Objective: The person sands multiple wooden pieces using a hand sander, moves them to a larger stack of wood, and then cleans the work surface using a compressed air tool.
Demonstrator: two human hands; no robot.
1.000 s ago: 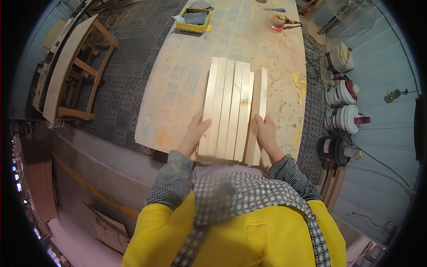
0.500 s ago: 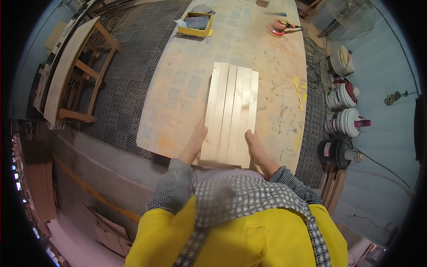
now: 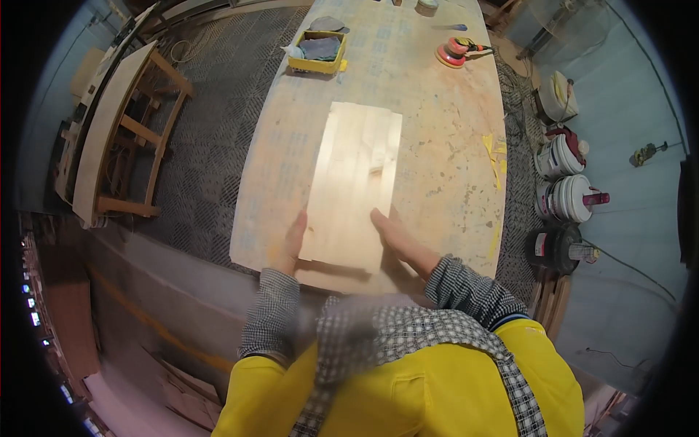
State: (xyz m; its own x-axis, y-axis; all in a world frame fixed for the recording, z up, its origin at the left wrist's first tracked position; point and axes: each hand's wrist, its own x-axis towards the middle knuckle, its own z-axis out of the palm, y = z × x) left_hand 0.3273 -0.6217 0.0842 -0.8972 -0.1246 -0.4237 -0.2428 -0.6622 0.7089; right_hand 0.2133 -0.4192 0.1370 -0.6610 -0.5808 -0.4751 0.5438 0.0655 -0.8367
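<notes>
A row of pale wooden strips (image 3: 353,175) lies side by side in front of me like one board, its seams barely showing. Its near ends are slightly stepped, and a knot shows near the right edge. My left hand (image 3: 293,239) grips the left long edge close to the near end. On the opposite edge, my right hand (image 3: 402,239) is closed with the thumb on the top face. The fingers under or behind the edges are mostly hidden. Beneath the strips spreads a stained worktable (image 3: 444,146).
A yellow tray (image 3: 314,65) with grey pads stands at the table's far left. At the far right are a red sander (image 3: 452,54) and a round tin (image 3: 427,7). Several buckets (image 3: 566,198) line the right wall. A wooden bench (image 3: 109,138) stands to the left.
The strips have shifted left in view with both hands. Gaps between them, plain half a second ago, have closed up, and their far ends now line up more evenly.
</notes>
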